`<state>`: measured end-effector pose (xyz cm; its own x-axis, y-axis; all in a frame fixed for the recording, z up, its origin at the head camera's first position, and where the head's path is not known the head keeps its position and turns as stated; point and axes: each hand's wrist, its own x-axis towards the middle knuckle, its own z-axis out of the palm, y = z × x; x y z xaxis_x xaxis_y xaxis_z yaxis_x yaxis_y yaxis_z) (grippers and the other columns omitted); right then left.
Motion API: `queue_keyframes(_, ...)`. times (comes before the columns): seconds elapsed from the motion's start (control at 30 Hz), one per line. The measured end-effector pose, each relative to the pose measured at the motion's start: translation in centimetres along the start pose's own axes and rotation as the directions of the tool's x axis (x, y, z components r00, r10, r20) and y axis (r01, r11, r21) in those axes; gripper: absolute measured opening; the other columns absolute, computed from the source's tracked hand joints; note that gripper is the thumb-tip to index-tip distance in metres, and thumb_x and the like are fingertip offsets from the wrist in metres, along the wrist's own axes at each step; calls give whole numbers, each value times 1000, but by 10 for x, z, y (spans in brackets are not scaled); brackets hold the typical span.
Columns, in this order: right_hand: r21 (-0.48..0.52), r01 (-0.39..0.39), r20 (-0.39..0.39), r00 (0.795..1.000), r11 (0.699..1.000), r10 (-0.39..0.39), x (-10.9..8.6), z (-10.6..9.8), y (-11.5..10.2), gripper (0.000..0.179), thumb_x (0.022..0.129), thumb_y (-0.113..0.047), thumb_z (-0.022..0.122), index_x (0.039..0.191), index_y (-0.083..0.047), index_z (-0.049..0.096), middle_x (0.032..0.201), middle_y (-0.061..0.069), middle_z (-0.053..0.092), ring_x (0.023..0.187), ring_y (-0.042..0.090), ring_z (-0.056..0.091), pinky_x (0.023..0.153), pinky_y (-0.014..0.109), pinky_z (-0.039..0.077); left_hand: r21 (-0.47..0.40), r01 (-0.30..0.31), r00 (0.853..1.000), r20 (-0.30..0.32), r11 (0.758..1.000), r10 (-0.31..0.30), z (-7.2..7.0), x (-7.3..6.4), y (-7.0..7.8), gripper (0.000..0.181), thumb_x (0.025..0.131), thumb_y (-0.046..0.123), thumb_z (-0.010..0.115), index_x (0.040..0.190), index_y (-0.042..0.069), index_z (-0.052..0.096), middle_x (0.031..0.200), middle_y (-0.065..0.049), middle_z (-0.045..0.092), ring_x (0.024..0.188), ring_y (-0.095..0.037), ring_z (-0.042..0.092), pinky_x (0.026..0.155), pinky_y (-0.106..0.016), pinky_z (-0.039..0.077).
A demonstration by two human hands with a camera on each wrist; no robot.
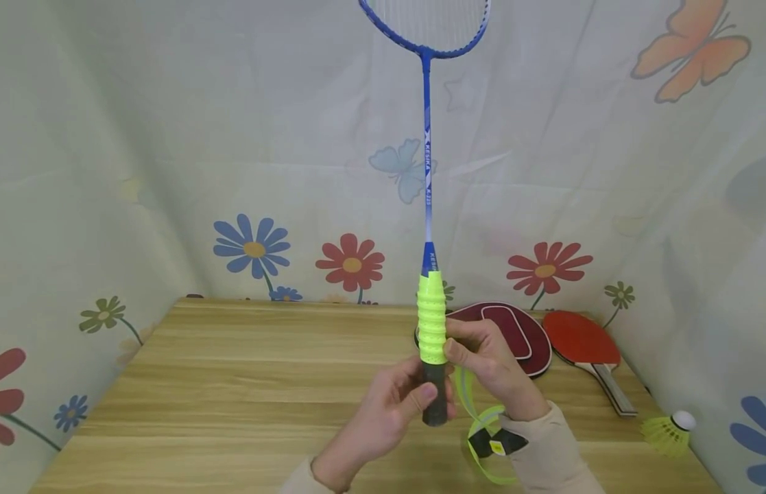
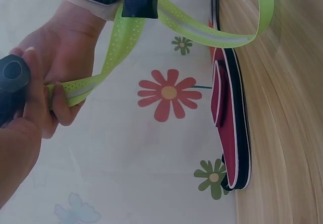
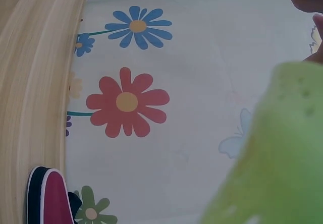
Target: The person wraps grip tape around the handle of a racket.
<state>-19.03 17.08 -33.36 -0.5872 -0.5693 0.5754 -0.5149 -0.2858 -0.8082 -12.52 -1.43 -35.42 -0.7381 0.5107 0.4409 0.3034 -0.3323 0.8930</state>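
Observation:
A blue badminton racket (image 1: 427,123) stands upright, its head cut off by the top edge of the head view. My left hand (image 1: 383,408) grips the bare black lower end of its handle (image 1: 435,394). Bumpy neon-yellow grip tape (image 1: 432,319) is wound around the handle's upper part. Beside the lowest turns, my right hand (image 1: 490,357) pinches the tape with thumb and fingers. From those fingers a loose tail of tape (image 2: 189,30) loops down past the right wrist in the left wrist view. In the right wrist view the wound tape (image 3: 282,158) looms close and blurred.
On the wooden table (image 1: 265,370), a dark red paddle case (image 1: 539,343) lies at the back right. Next to it are a red table tennis paddle (image 1: 581,337) and, nearer, a yellow shuttlecock (image 1: 669,432). A flowered cloth (image 1: 296,171) hangs behind and at both sides.

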Motion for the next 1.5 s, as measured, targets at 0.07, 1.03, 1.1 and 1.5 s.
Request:
queue_keyframes(0.07,15,-13,11,1000,1000,13,0,0,0,28,97,-10,59,123,-15,67,113,4,70,102,17,64,90,33,50,14,-19,1000,15,1000,19,0,1,-1,26,102,3,43,119,-15,48,98,-35,55,85,-19,67,80,-39,56)
queue_keyframes(1.03,-230,-112,-327,945,967,32,14,9,-9,17,87,4,66,103,8,70,97,8,71,87,20,62,75,32,55,203,306,888,-413,930,-202,-1,20,21,39,80,17,82,100,-2,55,93,-10,60,77,-20,62,67,-28,55)
queue_keyframes(1.1,-213,-119,-311,949,970,48,13,7,-9,18,88,3,66,105,8,70,99,9,72,90,22,63,77,34,55,206,301,889,-413,931,-196,-1,20,21,37,79,15,82,99,-2,56,92,-10,61,76,-19,63,67,-28,55)
queue_keyframes(1.5,-7,-110,-243,964,994,105,10,2,-3,28,94,-1,60,118,-10,70,110,5,71,100,21,64,83,34,54,233,200,934,-338,952,-114,-5,16,17,32,81,12,80,97,-3,57,88,-8,62,74,-16,61,64,-25,53)
